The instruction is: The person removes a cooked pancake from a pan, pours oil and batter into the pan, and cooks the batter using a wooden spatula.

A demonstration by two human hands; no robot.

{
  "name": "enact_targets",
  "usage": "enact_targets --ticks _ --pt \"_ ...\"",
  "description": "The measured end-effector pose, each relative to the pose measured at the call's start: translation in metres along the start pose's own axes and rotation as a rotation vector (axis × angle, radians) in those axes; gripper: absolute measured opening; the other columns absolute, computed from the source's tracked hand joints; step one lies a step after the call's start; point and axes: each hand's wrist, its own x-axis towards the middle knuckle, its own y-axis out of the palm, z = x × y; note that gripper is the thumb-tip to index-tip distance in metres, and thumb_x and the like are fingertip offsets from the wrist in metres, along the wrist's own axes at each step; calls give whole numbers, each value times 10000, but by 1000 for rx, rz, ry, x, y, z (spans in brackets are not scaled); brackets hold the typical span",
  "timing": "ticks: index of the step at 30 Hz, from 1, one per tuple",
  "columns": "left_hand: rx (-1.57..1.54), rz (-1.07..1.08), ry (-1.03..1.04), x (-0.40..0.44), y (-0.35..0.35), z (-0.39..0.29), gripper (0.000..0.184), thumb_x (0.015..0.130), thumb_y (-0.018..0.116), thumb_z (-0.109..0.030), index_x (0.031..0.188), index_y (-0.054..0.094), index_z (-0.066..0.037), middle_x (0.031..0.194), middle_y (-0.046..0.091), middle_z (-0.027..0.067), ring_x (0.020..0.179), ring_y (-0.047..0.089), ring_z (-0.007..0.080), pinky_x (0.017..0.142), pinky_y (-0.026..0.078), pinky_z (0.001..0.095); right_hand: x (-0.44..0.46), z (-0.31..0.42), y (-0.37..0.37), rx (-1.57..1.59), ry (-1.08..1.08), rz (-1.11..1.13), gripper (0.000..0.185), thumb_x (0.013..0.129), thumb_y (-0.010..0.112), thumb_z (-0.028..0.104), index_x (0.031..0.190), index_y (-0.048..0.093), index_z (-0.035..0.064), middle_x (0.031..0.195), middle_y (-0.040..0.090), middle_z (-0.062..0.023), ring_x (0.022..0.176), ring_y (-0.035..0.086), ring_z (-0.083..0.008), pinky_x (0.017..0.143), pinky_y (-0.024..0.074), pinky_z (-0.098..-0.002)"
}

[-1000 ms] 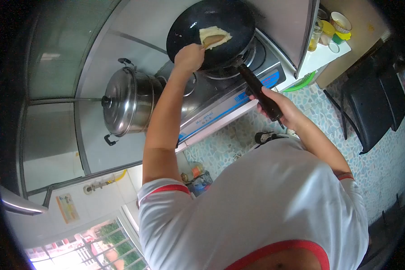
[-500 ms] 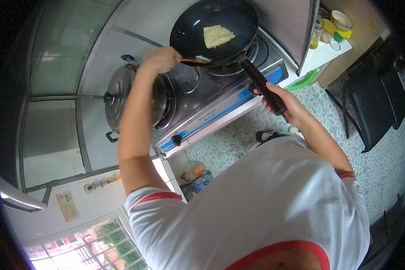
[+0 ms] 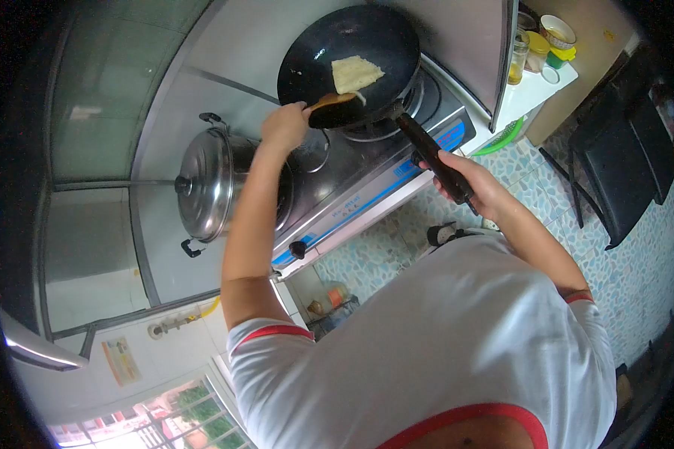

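My left hand (image 3: 284, 127) is closed round the handle of a wooden spatula (image 3: 333, 99), its front end inside a black wok (image 3: 307, 63). The spatula's pale tip is near a flat, pale yellow piece of food (image 3: 356, 74), roughly four-sided, which lies in the wok. I cannot tell if the tip touches it. Wrapped round the wok's dark handle (image 3: 434, 157) is my right hand (image 3: 468, 179). The wok is over the right burner of a gas stove (image 3: 352, 202), tilted in this view.
A lidded steel pot (image 3: 206, 183) is on the left burner. Several jars (image 3: 537, 52) and a bowl (image 3: 558, 31) stand on a white shelf (image 3: 535, 90) to the right, past a grey panel (image 3: 479, 52). A black chair (image 3: 614, 172) is on the tiled floor.
My left hand has moved right with the spatula, whose tip is now farther in and closer to the food. My right hand keeps its grip on the handle. The whole view has shifted slightly.
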Motion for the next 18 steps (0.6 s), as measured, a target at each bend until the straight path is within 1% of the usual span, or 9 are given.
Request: enact_targets --ticks 2,5,8,11,12,15,17,18 --pt "10 -51 -79 9 15 -10 300 861 420 -282 970 592 -61 921 597 170 870 559 345 737 439 426 0 -1 0 6 -8 10 408 863 456 393 970 570 15 701 526 -15 632 497 -83 583 409 -199" --pt "-5 -18 -62 20 23 -2 292 856 435 -268 901 596 -29 888 592 195 856 558 352 722 439 434 1 -1 -1 -41 23 -6 417 874 423 394 1041 564 39 689 514 6 606 485 -61 512 368 -173" --pt "108 101 -39 9 -5 3 267 847 456 -245 888 604 -26 901 592 190 867 556 353 735 438 434 0 0 1 -15 31 -23 404 876 421 379 1045 559 39 697 517 4 615 487 -60 521 371 -179" --pt "79 145 16 11 -7 13 254 841 464 -230 871 612 -25 909 590 193 879 553 359 751 436 433 2 -1 -1 -15 25 -17 396 878 417 365 1055 552 37 709 525 1 620 491 -61 534 380 -190" --pt "51 122 -11 20 5 12 232 824 488 -202 870 598 -4 915 592 194 896 556 352 767 436 426 3 0 -2 -9 10 6 390 879 417 353 1062 547 33 716 532 -1 632 498 -63 550 393 -198" --pt "54 78 -48 64 39 -14 226 813 509 -186 883 570 20 930 588 203 902 560 347 771 438 418 5 0 -1 21 44 31 354 881 427 334 1067 539 54 712 539 -17 623 510 -80 548 414 -209" --pt "-160 51 -134 94 53 -37 228 811 518 -175 913 537 28 936 581 219 913 559 348 773 438 415 7 -8 -4 37 44 46 350 882 431 329 1078 526 54 709 538 -25 609 511 -90 540 417 -214" --pt "-224 28 -131 108 57 -44 234 815 515 -180 924 532 27 939 577 223 913 556 352 775 436 416 7 -8 -4 40 51 35 352 882 431 328 1079 524 52 708 538 -26 608 511 -92 541 417 -215"
